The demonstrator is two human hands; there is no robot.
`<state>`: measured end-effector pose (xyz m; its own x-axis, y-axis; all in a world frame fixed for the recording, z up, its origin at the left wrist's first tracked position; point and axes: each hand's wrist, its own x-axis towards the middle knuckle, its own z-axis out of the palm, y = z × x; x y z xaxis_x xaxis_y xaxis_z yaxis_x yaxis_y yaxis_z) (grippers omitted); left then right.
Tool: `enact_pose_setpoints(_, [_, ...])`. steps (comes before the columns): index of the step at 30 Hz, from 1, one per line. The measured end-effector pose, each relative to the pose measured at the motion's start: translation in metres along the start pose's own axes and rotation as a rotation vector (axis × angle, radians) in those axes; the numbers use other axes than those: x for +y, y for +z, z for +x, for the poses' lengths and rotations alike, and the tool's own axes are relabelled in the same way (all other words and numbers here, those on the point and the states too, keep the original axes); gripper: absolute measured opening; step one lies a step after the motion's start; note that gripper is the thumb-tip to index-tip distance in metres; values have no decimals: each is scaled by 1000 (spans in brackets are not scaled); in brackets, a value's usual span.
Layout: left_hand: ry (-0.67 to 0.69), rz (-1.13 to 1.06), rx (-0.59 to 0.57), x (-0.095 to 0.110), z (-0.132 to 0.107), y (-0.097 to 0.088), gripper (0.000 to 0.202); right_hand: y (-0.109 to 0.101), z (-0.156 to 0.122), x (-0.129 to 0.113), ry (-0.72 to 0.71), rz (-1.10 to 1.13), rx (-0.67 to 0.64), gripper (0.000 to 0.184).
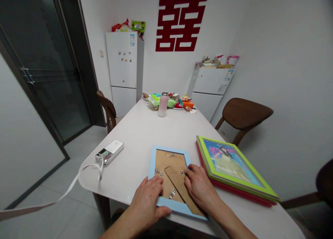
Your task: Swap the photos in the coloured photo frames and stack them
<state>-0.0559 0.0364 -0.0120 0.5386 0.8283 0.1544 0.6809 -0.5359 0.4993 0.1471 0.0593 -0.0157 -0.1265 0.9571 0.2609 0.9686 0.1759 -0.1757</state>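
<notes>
A light blue picture frame (152, 162) lies face down at the near edge of the table, its brown backing board (162, 159) up. Small metal clips (172, 194) sit along the board's sides, and a hinged stand (179, 183) runs slantwise across it. My left hand (149, 199) grips the frame's lower left corner, fingers curled over the side and thumb on the near edge. At the right side, my right hand (199, 183) has its fingers bent with the tips at a metal clip, which they partly cover.
Right of the hands, a green picture frame (212, 168) with a portrait rests on red frames (241, 192). A white device (111, 150) with a strap lies at left. A pink bottle (163, 105) and packets (156, 100) stand at the far end. Chairs (244, 114) flank the table.
</notes>
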Motion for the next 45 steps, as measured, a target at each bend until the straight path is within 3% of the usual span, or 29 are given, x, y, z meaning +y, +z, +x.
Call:
enact_pose_setpoints(2, [1, 1, 7, 0, 0, 1, 38, 1, -5, -4, -21, 28, 37, 27])
enact_pose_setpoints(5, [13, -2, 17, -3, -1, 3, 39, 0, -19, -16, -170, 132, 68, 29])
enact_pose_setpoints(8, [17, -5, 25, -5, -1, 5, 39, -5, -32, -29, -313, 229, -3, 26])
enact_pose_setpoints(11, [17, -2, 19, -6, -1, 6, 40, -10, -39, -36, -347, 248, -42, 25])
enact_pose_setpoints(20, [23, -25, 35, -8, 0, 8, 38, -11, -35, -33, -339, 284, -65, 25])
enact_pose_setpoints(29, [25, -47, 25, -7, 0, 6, 40, 9, 16, -49, -222, 252, -62, 28])
enact_pose_setpoints(38, [39, -80, 46, -4, 1, 3, 37, 8, 20, -57, -316, 89, -139, 15])
enact_pose_setpoints(41, [41, -79, 46, -6, 0, 5, 36, 7, 24, -49, -305, 117, -137, 21])
enact_pose_setpoints(45, [29, -67, 29, -10, -2, 10, 38, 11, 44, -24, -116, 105, -30, 29])
